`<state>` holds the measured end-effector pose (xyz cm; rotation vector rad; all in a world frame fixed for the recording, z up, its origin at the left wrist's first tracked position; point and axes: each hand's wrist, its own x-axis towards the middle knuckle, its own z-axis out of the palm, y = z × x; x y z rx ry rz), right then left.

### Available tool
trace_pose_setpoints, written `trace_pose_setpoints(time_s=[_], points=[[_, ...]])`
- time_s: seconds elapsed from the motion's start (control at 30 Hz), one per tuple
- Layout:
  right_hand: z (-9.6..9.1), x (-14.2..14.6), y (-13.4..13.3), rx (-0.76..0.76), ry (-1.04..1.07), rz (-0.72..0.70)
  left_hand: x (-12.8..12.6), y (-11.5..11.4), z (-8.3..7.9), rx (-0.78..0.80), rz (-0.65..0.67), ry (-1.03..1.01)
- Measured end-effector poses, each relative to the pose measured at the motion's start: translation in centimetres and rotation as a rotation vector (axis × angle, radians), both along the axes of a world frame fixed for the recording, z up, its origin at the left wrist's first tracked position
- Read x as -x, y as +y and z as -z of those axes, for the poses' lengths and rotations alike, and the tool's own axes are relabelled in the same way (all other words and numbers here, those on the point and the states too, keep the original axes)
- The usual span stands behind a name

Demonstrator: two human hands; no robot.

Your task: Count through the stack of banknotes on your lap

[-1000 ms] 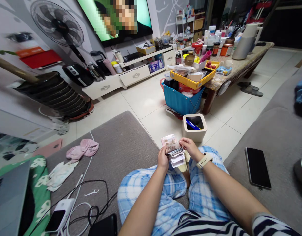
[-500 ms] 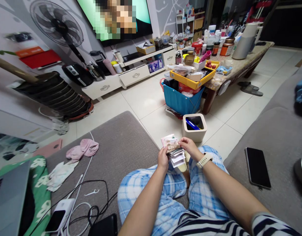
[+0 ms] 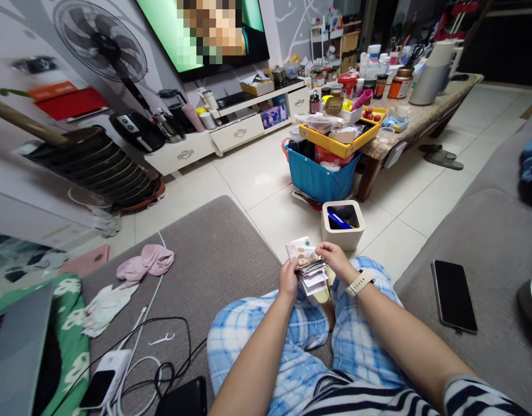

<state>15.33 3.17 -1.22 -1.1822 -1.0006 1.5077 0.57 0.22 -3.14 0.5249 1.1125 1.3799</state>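
A fanned bundle of banknotes (image 3: pixel 307 260), pinkish and brown with a portrait on one, is held above my knees. My left hand (image 3: pixel 288 281) is closed around its left edge, thumb on top. With thumb and fingertips pinched, my right hand (image 3: pixel 334 257) grips the upper right corner of a note. Folded white paper slips (image 3: pixel 315 282) hang out below the notes. Just beyond the right hand, a beige square bin (image 3: pixel 342 238) with a blue item inside stands on the floor.
A blue crate (image 3: pixel 320 176) with a yellow tray (image 3: pixel 335 141) on top stands against the cluttered coffee table (image 3: pixel 421 118). A phone (image 3: pixel 454 296) lies on the sofa at right. To the left are cables, a white power bank (image 3: pixel 107 370) and a laptop (image 3: pixel 18 352).
The upper notes have shifted and fanned slightly, with one note's light edge now drawn toward my right fingers. Both hands stay in nearly the same place.
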Motion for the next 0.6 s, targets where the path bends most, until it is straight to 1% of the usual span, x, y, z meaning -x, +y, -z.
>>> trace_pose_setpoints(time_s=[0.1, 0.2, 0.33, 0.6], points=[[-0.1, 0.01, -0.01, -0.002, 0.008, -0.008, 0.07, 0.15, 0.33, 0.013, -0.059, 0.014], [-0.45, 0.03, -0.07, 0.002, 0.029, -0.032, 0.03, 0.28, 0.37, 0.038, -0.093, -0.034], [-0.86, 0.05, -0.19, 0.008, 0.064, -0.059, -0.06, 0.28, 0.11, 0.025, -0.081, -0.069], [-0.95, 0.11, -0.26, 0.01, 0.077, -0.059, 0.06, 0.24, 0.29, 0.018, -0.087, -0.023]])
